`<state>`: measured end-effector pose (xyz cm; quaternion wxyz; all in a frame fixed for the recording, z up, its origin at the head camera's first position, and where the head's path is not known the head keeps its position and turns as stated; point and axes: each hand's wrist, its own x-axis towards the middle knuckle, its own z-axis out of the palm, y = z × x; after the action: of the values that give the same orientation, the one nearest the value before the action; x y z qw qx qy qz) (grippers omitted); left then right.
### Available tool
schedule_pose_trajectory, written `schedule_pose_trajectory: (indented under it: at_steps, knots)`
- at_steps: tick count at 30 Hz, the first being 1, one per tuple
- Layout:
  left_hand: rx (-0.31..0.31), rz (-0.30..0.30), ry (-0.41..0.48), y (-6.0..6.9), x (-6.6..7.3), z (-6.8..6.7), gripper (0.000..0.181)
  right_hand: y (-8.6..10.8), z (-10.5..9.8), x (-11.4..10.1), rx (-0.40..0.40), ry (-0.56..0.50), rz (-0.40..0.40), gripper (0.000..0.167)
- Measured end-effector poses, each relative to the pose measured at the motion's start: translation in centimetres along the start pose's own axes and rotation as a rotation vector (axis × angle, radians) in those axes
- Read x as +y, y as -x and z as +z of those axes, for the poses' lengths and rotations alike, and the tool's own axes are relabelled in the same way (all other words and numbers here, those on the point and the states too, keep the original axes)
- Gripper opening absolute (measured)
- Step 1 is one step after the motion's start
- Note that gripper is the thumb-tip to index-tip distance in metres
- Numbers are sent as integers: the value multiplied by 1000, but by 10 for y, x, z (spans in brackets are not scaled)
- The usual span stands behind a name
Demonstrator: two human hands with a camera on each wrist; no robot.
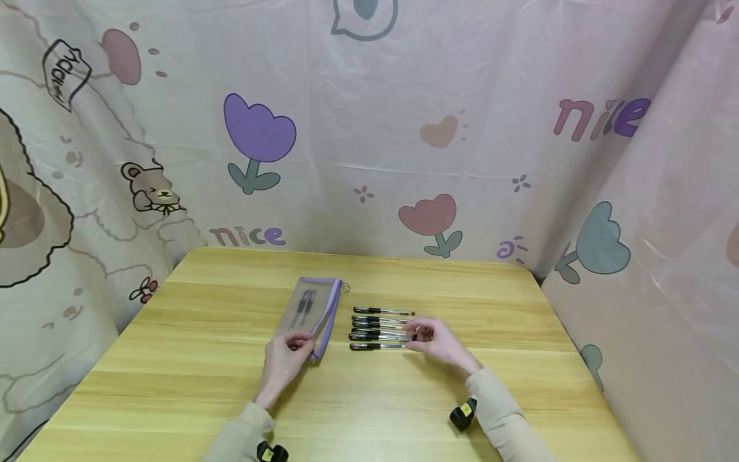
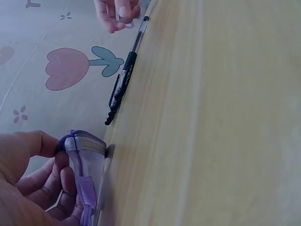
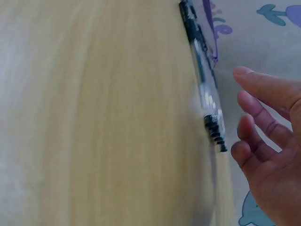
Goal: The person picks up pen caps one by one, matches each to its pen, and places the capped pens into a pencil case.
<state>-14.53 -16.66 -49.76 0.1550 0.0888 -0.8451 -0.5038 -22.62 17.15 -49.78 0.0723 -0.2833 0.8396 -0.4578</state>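
A mesh zip pouch (image 1: pixel 293 309) with purple trim lies left of the table's middle, two dark pens (image 1: pixel 305 305) showing through it. My left hand (image 1: pixel 287 360) pinches the near end of its zipped edge between thumb and fingers; the left wrist view shows the purple zipper (image 2: pixel 84 188) beside the curled fingers. Several gel pens (image 1: pixel 369 336) with black caps and clear barrels lie in a row right of the pouch. My right hand (image 1: pixel 439 343) hovers at the right ends of these pens, its fingers (image 3: pixel 263 120) loosely bent with nothing between them.
The wooden table (image 1: pixel 231 398) carries the pouch and pens. A patterned curtain (image 1: pixel 346 128) hangs behind it and along both sides. A small ring (image 1: pixel 346 287) sticks out at the pouch's far corner. Black wrist cameras (image 1: pixel 463 414) are strapped at both sleeves.
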Motion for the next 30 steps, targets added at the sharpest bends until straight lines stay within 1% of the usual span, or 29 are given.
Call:
schedule_pose_trajectory:
  at_steps: [5,11,18,22,27,30]
  knots:
    - [-6,-1,-8,0,0,0,10,0,4,1,-10,74,37,32]
    - [-10,3,-11,0,-1,0,10,-3,12,1,-2,105,49,32]
    - [-8,1,-11,-1,-1,0,9,-8,19,1,20,117,41,33]
    - [-10,-4,-5,-1,-1,0,10,-11,22,1,30,124,37,31]
    - [-13,-12,-3,-1,-1,1,9,-13,27,4,59,161,-11,27]
    - [-15,-8,-7,-1,-1,0,10,-15,29,3,76,197,-23,26]
